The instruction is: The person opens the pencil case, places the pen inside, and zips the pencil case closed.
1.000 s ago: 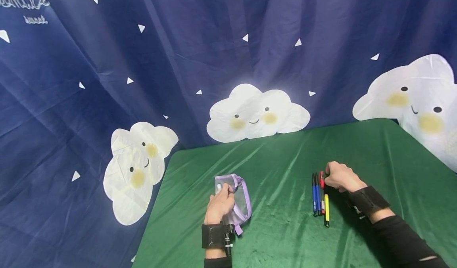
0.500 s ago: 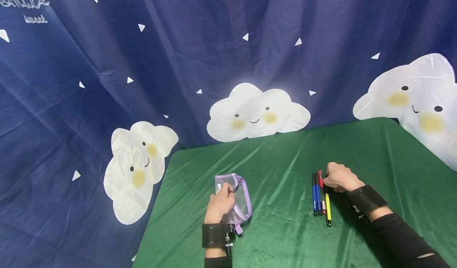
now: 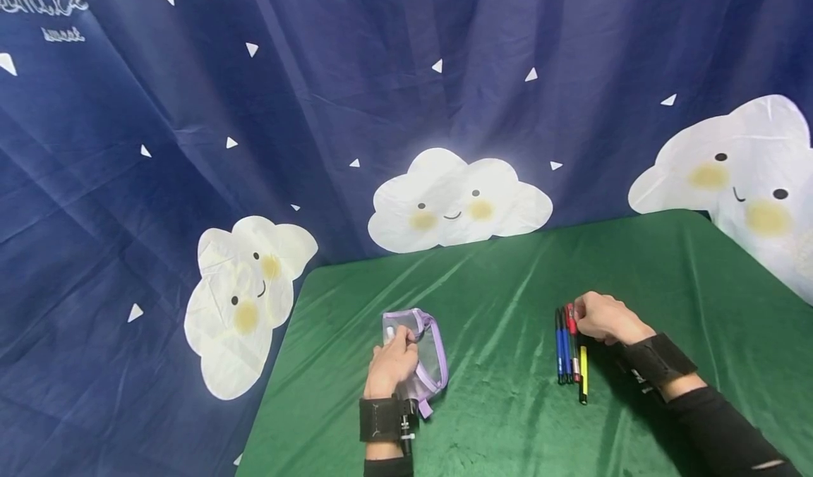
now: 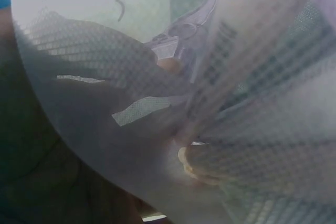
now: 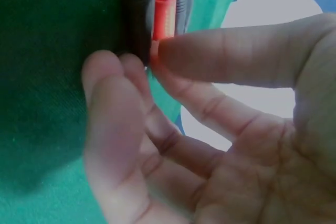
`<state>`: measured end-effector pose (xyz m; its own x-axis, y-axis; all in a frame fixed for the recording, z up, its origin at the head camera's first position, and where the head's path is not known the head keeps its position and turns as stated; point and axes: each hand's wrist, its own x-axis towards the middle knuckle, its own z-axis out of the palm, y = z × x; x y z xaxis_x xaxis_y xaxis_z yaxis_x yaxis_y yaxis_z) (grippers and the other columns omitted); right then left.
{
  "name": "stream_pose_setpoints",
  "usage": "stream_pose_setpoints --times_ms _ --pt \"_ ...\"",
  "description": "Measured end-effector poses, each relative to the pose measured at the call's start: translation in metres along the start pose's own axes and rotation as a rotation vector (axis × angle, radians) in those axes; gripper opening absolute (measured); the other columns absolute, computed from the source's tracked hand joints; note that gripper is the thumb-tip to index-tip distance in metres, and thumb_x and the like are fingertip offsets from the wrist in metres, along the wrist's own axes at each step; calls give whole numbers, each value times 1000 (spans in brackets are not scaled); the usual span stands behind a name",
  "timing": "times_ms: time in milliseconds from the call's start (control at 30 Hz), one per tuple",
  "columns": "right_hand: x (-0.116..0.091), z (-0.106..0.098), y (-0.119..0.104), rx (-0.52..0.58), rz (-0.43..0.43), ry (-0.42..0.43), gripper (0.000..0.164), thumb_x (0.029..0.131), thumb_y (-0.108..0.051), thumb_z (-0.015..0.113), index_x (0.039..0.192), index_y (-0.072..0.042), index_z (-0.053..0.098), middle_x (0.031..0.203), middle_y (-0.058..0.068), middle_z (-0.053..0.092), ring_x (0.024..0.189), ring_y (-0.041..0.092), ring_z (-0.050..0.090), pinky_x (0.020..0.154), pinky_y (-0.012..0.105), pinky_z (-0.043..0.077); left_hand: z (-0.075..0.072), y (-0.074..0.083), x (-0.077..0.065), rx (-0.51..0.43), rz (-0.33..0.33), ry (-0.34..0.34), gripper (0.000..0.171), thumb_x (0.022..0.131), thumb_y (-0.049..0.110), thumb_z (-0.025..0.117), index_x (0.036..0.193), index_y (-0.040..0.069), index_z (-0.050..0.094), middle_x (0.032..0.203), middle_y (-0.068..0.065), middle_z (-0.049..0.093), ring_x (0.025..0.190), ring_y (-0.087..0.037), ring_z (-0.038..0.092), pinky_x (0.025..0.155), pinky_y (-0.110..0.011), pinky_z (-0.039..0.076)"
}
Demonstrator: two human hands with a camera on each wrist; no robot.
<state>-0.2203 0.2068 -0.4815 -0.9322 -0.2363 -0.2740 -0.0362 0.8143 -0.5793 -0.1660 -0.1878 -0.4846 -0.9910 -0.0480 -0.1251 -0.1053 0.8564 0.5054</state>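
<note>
On the green cloth (image 3: pixel 495 420): soft wrinkles are seen; a pouch (image 3: pixel 430 350) is placed toward the left, and thin, straight pens are placed toward the right.
Pouch: see-through net is edged with smooth purple trim, curved at the corners; it is pinched in the left hand (image 3: pixel 390 364).
Pens: two blue pens (image 3: pixel 559 350), a red pen (image 3: pixel 574 353) and a yellow pen (image 3: pixel 583 367) are laid close, side by side.
Right hand (image 3: pixel 606 318): the red pen's end is pinched between thumb and finger.
Left wrist view: tiny net squares and gathered folds are shown, too small to be made out from the head.
Right wrist view: a dark pen end (image 5: pixel 137 14) with ridges is shown beside the red; from the head, that spot is covered by the hand.
</note>
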Motion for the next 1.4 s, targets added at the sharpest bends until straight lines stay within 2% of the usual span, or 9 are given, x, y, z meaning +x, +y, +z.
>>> stream_pose_setpoints --times_ms 267,467,567,733,967,1067,1200,1400 --pt "-4 5 -1 -10 -13 0 8 79 -1 57 79 -9 57 65 0 50 54 15 50 47 27 45 1 0 -1 -5 -6 3 10 97 24 46 106 23 52 124 -11 69 95 -37 52 78 -54 46" --pt "-5 6 0 1 -4 13 7 81 -1 55 81 -7 57 67 2 52 54 15 52 48 28 44 1 0 -1 -7 2 7 10 97 24 46 105 23 53 123 -10 69 94 -36 52 76 -52 46" --pt "-6 5 0 15 1 19 6 81 -1 54 83 -6 58 70 4 52 55 16 55 48 28 48 1 0 0 -10 5 7 10 97 24 46 105 22 53 123 -11 69 95 -37 52 78 -54 46" --pt "-7 -1 0 38 -7 30 12 81 -2 53 90 -1 61 75 8 58 58 19 60 51 32 55 2 0 -1 -8 4 0 11 97 24 46 106 23 53 121 -9 69 93 -35 51 76 -51 45" --pt "-5 -16 0 51 -32 21 31 83 -3 47 110 10 57 74 7 56 58 16 54 54 30 44 1 0 0 -14 3 3 13 97 24 47 108 21 53 122 -10 69 95 -36 51 78 -54 45" --pt "-7 -20 -1 78 -53 36 36 86 -2 45 118 13 52 73 6 54 59 17 54 55 30 43 0 1 0 -14 -1 1 14 97 24 47 110 21 54 124 -10 69 97 -38 52 81 -57 46" --pt "-9 -25 -3 106 -97 90 37 91 -1 44 123 16 47 73 10 57 62 19 60 56 32 47 -1 1 0 -6 -12 -7 15 97 25 48 111 22 53 127 -10 69 99 -39 52 83 -57 46" --pt "-10 -34 -4 124 -139 187 33 97 0 44 126 14 45 89 22 62 65 19 64 57 33 52 -2 1 -1 1 1 -11 16 97 24 48 111 20 54 127 -11 69 96 -38 51 79 -56 46"
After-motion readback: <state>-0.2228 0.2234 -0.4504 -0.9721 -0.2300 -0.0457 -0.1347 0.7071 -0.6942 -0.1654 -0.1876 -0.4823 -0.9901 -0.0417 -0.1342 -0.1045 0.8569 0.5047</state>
